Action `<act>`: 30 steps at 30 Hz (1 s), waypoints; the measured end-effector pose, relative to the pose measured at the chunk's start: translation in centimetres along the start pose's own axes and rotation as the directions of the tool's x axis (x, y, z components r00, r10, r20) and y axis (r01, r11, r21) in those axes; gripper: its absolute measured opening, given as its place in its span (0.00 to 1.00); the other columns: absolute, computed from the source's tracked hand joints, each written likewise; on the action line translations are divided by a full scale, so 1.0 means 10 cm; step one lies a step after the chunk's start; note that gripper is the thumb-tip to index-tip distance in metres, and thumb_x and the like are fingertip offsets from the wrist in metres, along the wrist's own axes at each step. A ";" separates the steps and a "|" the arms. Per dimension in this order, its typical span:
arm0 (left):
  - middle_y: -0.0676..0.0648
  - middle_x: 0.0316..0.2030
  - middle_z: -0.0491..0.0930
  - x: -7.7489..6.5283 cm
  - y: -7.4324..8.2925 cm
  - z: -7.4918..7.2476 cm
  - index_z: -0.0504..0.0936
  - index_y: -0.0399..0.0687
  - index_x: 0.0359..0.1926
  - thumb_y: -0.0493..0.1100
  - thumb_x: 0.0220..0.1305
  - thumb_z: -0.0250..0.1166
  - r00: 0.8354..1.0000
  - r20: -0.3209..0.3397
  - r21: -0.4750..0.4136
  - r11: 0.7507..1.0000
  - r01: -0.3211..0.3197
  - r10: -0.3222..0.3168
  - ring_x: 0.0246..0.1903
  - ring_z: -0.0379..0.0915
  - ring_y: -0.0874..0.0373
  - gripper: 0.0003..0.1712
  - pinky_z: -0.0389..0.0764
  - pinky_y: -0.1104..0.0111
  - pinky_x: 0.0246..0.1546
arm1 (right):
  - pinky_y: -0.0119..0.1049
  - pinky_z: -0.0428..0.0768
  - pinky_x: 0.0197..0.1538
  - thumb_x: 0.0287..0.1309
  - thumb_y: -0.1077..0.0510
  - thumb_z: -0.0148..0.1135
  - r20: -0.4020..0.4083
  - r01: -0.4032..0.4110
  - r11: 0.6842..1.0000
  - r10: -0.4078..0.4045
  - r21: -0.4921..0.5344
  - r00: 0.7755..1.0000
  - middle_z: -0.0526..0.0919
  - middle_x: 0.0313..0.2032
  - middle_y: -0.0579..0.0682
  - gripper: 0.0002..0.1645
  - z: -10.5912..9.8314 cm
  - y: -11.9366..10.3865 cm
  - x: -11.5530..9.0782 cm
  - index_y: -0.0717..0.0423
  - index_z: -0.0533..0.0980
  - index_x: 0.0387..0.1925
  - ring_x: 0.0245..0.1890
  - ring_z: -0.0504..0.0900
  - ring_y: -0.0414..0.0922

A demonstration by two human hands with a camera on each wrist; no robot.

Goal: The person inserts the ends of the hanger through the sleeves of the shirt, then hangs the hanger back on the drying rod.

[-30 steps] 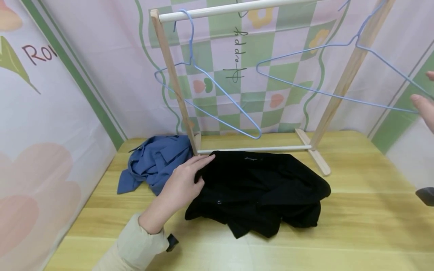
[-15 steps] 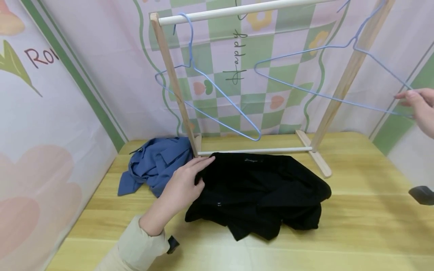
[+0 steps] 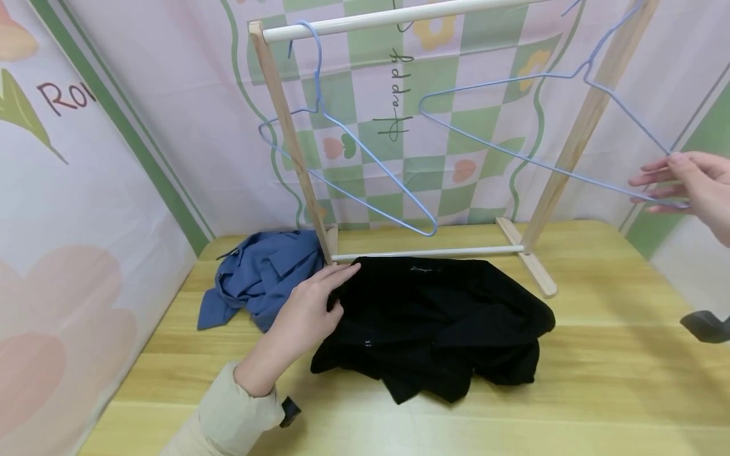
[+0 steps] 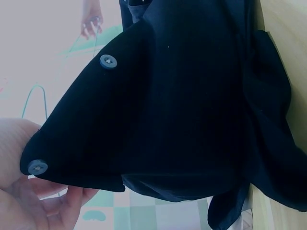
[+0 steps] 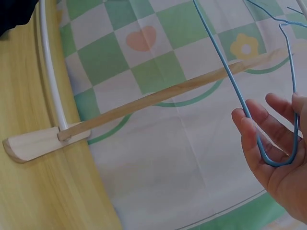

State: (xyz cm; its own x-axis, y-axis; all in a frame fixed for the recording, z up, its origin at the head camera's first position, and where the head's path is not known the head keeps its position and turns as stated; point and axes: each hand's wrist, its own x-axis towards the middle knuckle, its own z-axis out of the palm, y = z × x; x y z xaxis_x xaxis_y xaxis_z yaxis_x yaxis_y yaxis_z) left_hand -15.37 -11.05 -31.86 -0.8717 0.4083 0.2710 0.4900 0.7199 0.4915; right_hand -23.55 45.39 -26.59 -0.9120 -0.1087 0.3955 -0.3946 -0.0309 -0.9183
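Observation:
A black shirt (image 3: 433, 323) with a small label at its far edge lies spread on the table. My left hand (image 3: 310, 307) grips its left edge, thumb below and fingers on top. In the left wrist view, the same hand (image 4: 57, 206) holds the cloth near a grey button (image 4: 37, 167); a second button (image 4: 108, 62) is farther along. At right, my right hand (image 3: 698, 183) holds the end of a blue wire hanger (image 3: 627, 109). The right wrist view has its fingers (image 5: 269, 124) curled about the hanger's rounded corner (image 5: 278, 164).
A wooden rack with a white top rail (image 3: 365, 24) stands at the back. Another blue hanger (image 3: 381, 161) hangs at its left end. A crumpled blue garment (image 3: 268, 269) lies by the left post (image 3: 285, 126). Patterned curtains enclose the table (image 3: 604, 380).
My right hand has come in from the right edge and taken hold of the right hanger's end, swinging it slightly left. My left hand and the black shirt have stayed still.

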 end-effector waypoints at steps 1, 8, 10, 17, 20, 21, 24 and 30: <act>0.42 0.68 0.72 0.00 0.00 0.00 0.73 0.50 0.73 0.24 0.63 0.63 1.000 0.001 0.000 1.000 0.001 -0.001 0.22 0.68 0.59 0.38 0.73 0.64 0.29 | 0.28 0.83 0.30 0.79 0.58 0.48 -0.006 0.001 1.000 -0.001 -0.019 1.000 0.90 0.38 0.47 0.17 0.01 -0.01 0.00 0.58 0.83 0.45 0.32 0.89 0.39; 0.43 0.68 0.72 -0.01 0.00 0.00 0.73 0.51 0.73 0.24 0.64 0.63 1.000 0.005 -0.002 1.000 0.012 -0.012 0.16 0.60 0.64 0.38 0.72 0.65 0.27 | 0.24 0.80 0.28 0.80 0.60 0.45 -0.049 0.069 0.992 -0.074 -0.105 0.996 0.90 0.33 0.45 0.18 0.13 -0.09 0.00 0.58 0.83 0.40 0.28 0.88 0.36; 0.43 0.68 0.72 -0.01 0.00 0.00 0.73 0.52 0.73 0.24 0.64 0.62 1.000 0.007 -0.004 1.000 0.015 -0.015 0.15 0.59 0.64 0.38 0.71 0.65 0.27 | 0.23 0.80 0.27 0.80 0.60 0.46 -0.069 0.086 0.991 -0.093 -0.104 0.993 0.90 0.31 0.45 0.19 0.15 -0.10 0.01 0.58 0.82 0.39 0.27 0.88 0.36; 0.43 0.68 0.73 -0.01 -0.01 0.01 0.73 0.51 0.73 0.24 0.64 0.63 1.000 0.003 -0.006 1.000 0.001 -0.001 0.16 0.59 0.65 0.38 0.72 0.66 0.28 | 0.22 0.77 0.23 0.80 0.57 0.47 -0.121 0.117 0.976 -0.141 -0.184 0.983 0.89 0.28 0.42 0.19 0.14 -0.15 0.03 0.55 0.82 0.37 0.26 0.87 0.32; 0.42 0.68 0.73 -0.01 -0.01 0.02 0.73 0.51 0.73 0.24 0.64 0.63 1.000 0.001 -0.005 1.000 -0.003 0.003 0.16 0.59 0.65 0.38 0.72 0.65 0.29 | 0.22 0.77 0.23 0.80 0.57 0.47 -0.140 0.134 0.976 -0.159 -0.175 0.977 0.89 0.28 0.43 0.18 0.15 -0.16 0.02 0.55 0.82 0.37 0.26 0.87 0.33; 0.42 0.68 0.73 -0.01 -0.01 0.02 0.73 0.51 0.73 0.24 0.64 0.63 1.000 0.001 -0.005 1.000 -0.003 0.003 0.16 0.59 0.64 0.38 0.72 0.65 0.29 | 0.22 0.77 0.23 0.80 0.57 0.47 -0.146 0.136 0.977 -0.160 -0.162 0.976 0.89 0.28 0.43 0.18 0.14 -0.17 0.01 0.56 0.82 0.38 0.27 0.87 0.33; 0.42 0.68 0.73 -0.01 0.00 0.02 0.73 0.51 0.73 0.24 0.64 0.63 1.000 -0.002 -0.003 1.000 -0.002 0.002 0.19 0.63 0.63 0.38 0.73 0.65 0.29 | 0.21 0.78 0.25 0.81 0.57 0.45 -0.144 0.150 0.977 -0.172 -0.152 0.974 0.90 0.30 0.43 0.18 0.14 -0.18 -0.01 0.55 0.81 0.39 0.28 0.87 0.32; 0.42 0.68 0.73 0.00 0.01 0.02 0.73 0.50 0.73 0.24 0.63 0.63 1.000 0.000 -0.003 1.000 0.002 -0.002 0.26 0.70 0.57 0.38 0.74 0.64 0.31 | 0.20 0.77 0.25 0.82 0.58 0.42 -0.136 0.174 0.979 -0.188 -0.106 0.973 0.90 0.31 0.42 0.17 -0.03 -0.10 0.00 0.54 0.78 0.42 0.31 0.87 0.32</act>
State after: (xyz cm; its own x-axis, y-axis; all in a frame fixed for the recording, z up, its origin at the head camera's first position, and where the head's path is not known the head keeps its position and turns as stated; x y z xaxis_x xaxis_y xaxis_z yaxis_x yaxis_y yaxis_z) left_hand -15.33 -10.88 -32.02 -0.8726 0.4067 0.2703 0.4883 0.7188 0.4948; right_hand -23.23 45.76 -25.70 -0.8284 0.0348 0.5591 -0.5569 0.0563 -0.8287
